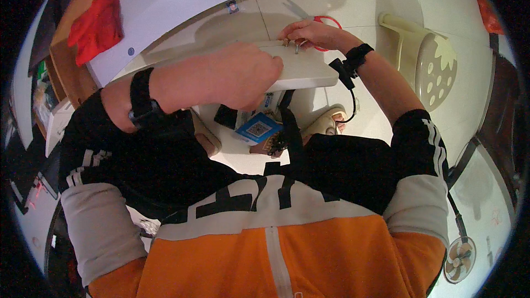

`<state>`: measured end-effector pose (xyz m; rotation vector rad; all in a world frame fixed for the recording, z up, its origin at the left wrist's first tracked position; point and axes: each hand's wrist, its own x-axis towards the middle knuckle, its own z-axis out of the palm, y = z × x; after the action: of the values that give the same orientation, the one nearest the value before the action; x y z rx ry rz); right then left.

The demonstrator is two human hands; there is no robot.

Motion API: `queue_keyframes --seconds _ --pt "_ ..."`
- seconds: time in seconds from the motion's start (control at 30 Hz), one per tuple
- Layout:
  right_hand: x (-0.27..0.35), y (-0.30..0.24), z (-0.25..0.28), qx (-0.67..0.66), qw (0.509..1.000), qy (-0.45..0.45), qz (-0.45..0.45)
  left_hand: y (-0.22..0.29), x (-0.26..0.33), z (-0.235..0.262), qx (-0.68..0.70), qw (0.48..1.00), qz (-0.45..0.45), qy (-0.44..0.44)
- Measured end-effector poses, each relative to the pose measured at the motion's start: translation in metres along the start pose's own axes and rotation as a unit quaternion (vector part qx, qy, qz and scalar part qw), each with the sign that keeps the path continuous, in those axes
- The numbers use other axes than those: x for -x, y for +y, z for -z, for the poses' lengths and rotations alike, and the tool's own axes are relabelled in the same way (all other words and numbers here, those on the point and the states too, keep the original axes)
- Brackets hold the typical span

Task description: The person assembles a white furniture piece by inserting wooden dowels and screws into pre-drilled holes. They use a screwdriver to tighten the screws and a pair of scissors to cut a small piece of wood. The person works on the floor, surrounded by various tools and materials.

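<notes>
A pale white board (306, 74) with a rounded corner lies in front of me, raised above the floor. My left hand (245, 74) is closed over its near edge, knuckles up, and hides part of the board; the fingertips are out of sight. At the board's far side my right hand (314, 34) is closed, its thumb and fingers pinched around a small brass-coloured piece (286, 42). Just beside those fingers a small metal screw-like part (297, 49) stands up from the board. Red-handled scissors (328, 21) lie on the floor beyond my right hand.
A cream stool (425, 66) with a dotted seat lies tipped at the right. Red cloth (99, 25) rests on a large white panel (182, 8) at far left. Below the board are a blue card with a printed code (259, 128) and a black cable (352, 105). A small fan (460, 259) stands lower right.
</notes>
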<state>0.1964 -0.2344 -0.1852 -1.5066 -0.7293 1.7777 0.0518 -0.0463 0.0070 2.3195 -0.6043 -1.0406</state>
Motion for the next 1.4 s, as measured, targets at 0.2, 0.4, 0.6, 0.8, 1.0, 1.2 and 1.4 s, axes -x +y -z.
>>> queue_keyframes --seconds 0.2,0.4,0.6,0.8,1.0,1.2,1.4 --pt "-0.007 0.004 0.004 -0.101 0.994 -0.022 -0.038 0.002 -0.002 0.002 -0.008 1.0 0.019 -0.02" --pt "-0.007 0.014 0.003 -0.208 0.976 -0.021 -0.06 0.001 -0.003 0.004 -0.02 1.0 0.005 -0.016" --pt "-0.021 0.009 0.008 -0.142 0.983 -0.078 -0.087 0.002 -0.004 0.002 -0.019 1.0 0.006 -0.023" --pt "-0.025 0.0 0.0 -0.112 0.982 -0.02 -0.152 0.0 -0.005 -0.002 -0.019 1.0 -0.003 0.008" --pt "-0.024 0.008 -0.002 -0.104 0.986 -0.029 -0.126 0.003 -0.004 -0.001 -0.017 1.0 0.003 0.01" --pt "0.005 0.009 -0.006 0.17 0.984 -0.03 0.029 0.007 -0.001 -0.001 0.005 1.0 0.011 -0.019" --pt "0.023 -0.01 -0.019 -0.048 0.997 0.054 -0.01 0.005 -0.004 0.0 0.011 0.999 0.022 -0.048"
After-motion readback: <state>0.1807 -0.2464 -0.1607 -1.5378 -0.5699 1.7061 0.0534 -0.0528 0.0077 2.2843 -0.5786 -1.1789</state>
